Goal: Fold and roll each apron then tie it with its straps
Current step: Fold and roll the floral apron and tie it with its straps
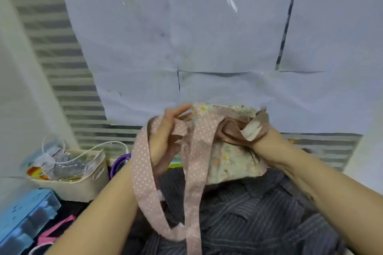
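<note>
Far left, low in the view: a blue crate (24, 213), and just beside it a cream basket (68, 180) stuffed with clutter. Left of centre: the left hand (165, 136), raised, fingers curled round a pink dotted strap (143, 172) and pinching it close to the bundle. Strap draped over the back of that wrist, then hanging in long slack lengths that meet low down near the lap. Centre: the floral apron (230, 161), rolled into a loose bundle and held in the air between both hands, above a dark striped cloth (259, 213) and in front of pale paper sheets (228, 37) on the wall. Right of centre: the right hand (261, 133), clamped on the bunched right end of the bundle, fingertips buried in fabric, so cannot tell exactly how they lie. Not yet tied, by the look of it, with nothing binding the roll but the two grips. Likely to spring open if either grip eases during wrapping. Risks a tangle where the slack lengths cross low down, or a snag on the left wrist once pulled tight. Could also end lopsided, given the bulky crumpled right end, and slide out of a loose knot.
</note>
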Available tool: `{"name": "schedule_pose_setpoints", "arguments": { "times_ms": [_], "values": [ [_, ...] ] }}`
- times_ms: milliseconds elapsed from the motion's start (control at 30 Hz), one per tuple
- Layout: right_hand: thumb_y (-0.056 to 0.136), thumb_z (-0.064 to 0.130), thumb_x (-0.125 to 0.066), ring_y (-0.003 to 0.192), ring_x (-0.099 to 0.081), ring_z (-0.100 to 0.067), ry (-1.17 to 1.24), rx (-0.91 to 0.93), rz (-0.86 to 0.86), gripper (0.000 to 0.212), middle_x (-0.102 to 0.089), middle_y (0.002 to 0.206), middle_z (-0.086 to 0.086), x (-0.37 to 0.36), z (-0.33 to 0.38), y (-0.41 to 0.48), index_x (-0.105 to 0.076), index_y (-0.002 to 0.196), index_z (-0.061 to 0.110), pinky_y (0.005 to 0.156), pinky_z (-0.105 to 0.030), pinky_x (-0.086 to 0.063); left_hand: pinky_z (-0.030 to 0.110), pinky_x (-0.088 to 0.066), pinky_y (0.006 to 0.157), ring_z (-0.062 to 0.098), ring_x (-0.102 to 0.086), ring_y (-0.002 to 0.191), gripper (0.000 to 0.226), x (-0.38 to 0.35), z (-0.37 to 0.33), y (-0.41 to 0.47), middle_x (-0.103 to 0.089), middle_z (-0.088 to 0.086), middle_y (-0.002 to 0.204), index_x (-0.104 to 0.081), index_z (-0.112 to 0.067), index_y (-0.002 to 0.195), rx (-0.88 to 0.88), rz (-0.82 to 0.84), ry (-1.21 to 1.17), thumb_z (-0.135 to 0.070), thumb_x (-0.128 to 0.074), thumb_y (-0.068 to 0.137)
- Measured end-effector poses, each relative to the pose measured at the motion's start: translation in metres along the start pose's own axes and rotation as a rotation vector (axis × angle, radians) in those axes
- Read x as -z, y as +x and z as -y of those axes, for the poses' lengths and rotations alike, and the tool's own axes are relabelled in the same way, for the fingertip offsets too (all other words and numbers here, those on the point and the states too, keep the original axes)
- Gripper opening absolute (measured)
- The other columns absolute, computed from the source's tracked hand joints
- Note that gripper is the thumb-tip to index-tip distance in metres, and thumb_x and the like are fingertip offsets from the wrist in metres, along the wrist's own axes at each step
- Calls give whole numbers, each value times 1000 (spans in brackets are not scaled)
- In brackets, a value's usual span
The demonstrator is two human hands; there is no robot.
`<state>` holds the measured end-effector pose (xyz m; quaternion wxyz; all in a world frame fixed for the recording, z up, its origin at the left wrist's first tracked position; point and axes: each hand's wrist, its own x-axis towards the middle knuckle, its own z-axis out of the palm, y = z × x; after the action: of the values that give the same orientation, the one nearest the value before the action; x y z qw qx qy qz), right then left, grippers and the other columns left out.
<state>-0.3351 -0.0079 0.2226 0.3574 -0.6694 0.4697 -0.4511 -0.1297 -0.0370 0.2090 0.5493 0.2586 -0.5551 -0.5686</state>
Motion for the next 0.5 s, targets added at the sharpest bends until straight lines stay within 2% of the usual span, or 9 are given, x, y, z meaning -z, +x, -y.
{"name": "schedule_pose_setpoints", "arguments": {
  "times_ms": [67, 133, 200, 233, 300, 333, 367, 433, 500],
  "values": [
    [45, 83, -68, 100, -66, -30, -5, 61, -31, 91, -72, 99, -14, 18, 7, -4, -70, 96, 8, 85, -50, -55, 23, -56, 59, 9, -67, 71, 36, 7, -15, 7, -70, -4, 81, -73, -19, 75, 11, -55, -198, -53, -60, 70],
    [60, 63, -74, 97, -68, -11, 69, 112, -1, 45, -74, 99, 6, 32, 21, -13, -76, 94, 33, 83, -28, -56, 20, -54, 55, 6, -60, 55, 38, 17, -24, 9, -62, -4, 64, -71, -17, 61, 9, -16, -252, -45, -90, 44],
    [77, 39, -69, 99, -67, -11, 46, 126, 13, 18, -73, 102, 6, 48, 31, -19, -75, 94, 37, 87, -30, -55, 24, -57, 62, 6, -60, 54, 51, 28, -31, 5, -63, -2, 63, -74, -17, 66, 116, 40, -86, -39, -98, 27],
    [79, 40, -69, 103, -67, -20, -5, 142, 7, 23, -73, 104, -3, 54, 34, -22, -75, 98, 29, 90, -39, -54, 28, -58, 68, 9, -64, 58, 48, 38, -32, 4, -67, 0, 69, -76, -18, 70, 217, 62, 52, -36, -98, 31],
    [62, 72, -70, 107, -56, -48, -140, 140, -27, 90, -59, 108, -33, 65, 36, -22, -62, 106, -6, 84, -58, -51, 35, -55, 81, 18, -70, 77, 24, 47, -40, 1, -71, 3, 91, -76, -22, 85, 425, 122, 381, -22, -87, 63],
    [48, 85, -67, 106, -50, -55, -188, 137, -40, 120, -49, 110, -40, 70, 40, -26, -51, 107, -19, 80, -57, -52, 33, -51, 86, 19, -69, 88, 18, 47, -45, 1, -71, 2, 99, -73, -24, 93, 462, 142, 648, -16, -76, 78],
    [45, 86, -67, 107, -46, -57, -196, 141, -35, 128, -45, 112, -42, 75, 45, -28, -47, 107, -24, 76, -49, -52, 29, -48, 87, 18, -66, 96, 18, 45, -48, 4, -70, 0, 104, -69, -25, 98, 441, 120, 894, -12, -69, 85],
    [65, 68, -72, 113, -44, -53, -237, 105, -41, 102, -47, 118, -38, 77, 57, -31, -53, 110, -22, 83, -48, -41, 20, -46, 74, 13, -65, 95, 25, 30, -53, 8, -67, -3, 107, -63, -29, 98, 227, -35, 1173, -6, -61, 89],
    [66, 56, -74, 103, -58, -43, -313, 138, -46, 73, -64, 105, -27, 84, 56, -27, -67, 99, -8, 86, -43, -43, 16, -43, 58, 6, -65, 79, 16, -5, -63, 3, -67, -5, 97, -61, -29, 93, -53, -189, 1060, -13, -58, 92]
  ]
}}
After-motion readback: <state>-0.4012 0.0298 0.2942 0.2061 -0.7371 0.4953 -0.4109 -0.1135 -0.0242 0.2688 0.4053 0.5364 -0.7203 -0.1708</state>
